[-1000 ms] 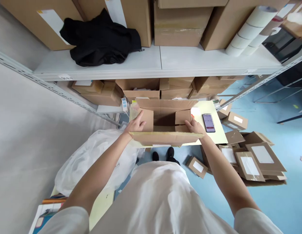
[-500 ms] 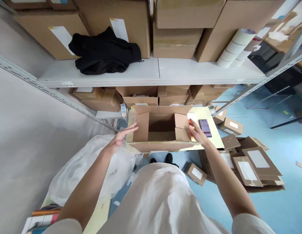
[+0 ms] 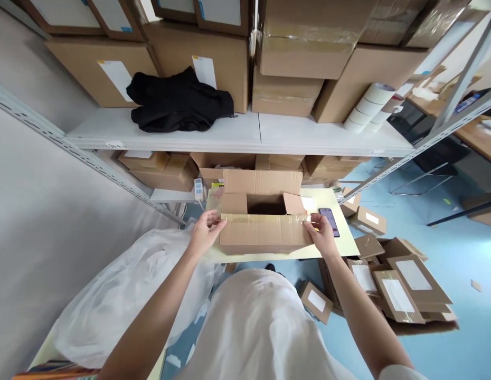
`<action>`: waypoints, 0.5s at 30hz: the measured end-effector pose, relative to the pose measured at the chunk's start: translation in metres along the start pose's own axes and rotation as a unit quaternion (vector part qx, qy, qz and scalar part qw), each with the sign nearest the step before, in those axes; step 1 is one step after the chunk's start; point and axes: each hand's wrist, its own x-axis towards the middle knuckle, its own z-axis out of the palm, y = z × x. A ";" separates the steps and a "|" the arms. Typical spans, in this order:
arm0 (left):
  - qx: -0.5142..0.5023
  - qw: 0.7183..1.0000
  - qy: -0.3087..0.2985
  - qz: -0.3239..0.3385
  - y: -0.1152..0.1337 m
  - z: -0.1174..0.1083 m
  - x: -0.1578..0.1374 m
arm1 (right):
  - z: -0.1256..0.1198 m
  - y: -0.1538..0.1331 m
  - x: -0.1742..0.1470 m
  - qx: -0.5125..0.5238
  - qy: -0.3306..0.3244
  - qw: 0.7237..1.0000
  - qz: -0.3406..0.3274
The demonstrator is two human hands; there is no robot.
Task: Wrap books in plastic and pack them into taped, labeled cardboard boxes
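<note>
You've got the open cardboard box (image 3: 259,248) sitting right in front of you on the pale yellow table (image 3: 346,247), and both your hands are on it. Your left hand (image 3: 212,222) has thumb and fingers brought in narrow, pinching the left corner of the near flap (image 3: 261,227). Your right hand (image 3: 314,224) is doing much the same at the right corner, a tight pinch there too. That flap slopes over the front part of the opening. The far flap (image 3: 262,182) stands up at the back, and the 2 side flaps (image 3: 234,203) angle in at the ends. Inside it's too dark to make out much, tbh.

Just beside your right hand there's a phone (image 3: 330,222) lying on the table. Over to your left, a big heap of white plastic (image 3: 126,295) sits below your arm. Up on the shelf (image 3: 237,138) you've got a crumpled black garment (image 3: 180,103) plus 2 stacks of tape rolls (image 3: 368,108), and down right there's a pile of cartons (image 3: 399,290) on the blue floor (image 3: 419,359).
</note>
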 end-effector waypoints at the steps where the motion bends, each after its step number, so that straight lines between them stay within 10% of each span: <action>1: 0.018 1.000 0.001 -0.002 0.000 0.001 0.003 | -0.001 0.001 0.006 -0.018 -0.008 1.000 -0.008; 11: 0.011 0.989 -0.146 -0.033 0.013 -0.011 0.037 | -0.016 -0.057 0.089 -0.128 -0.193 0.962 -0.146; 15: 0.019 0.986 -0.164 -0.027 0.011 -0.010 0.038 | 0.006 -0.058 0.084 -0.167 -0.139 0.956 -0.196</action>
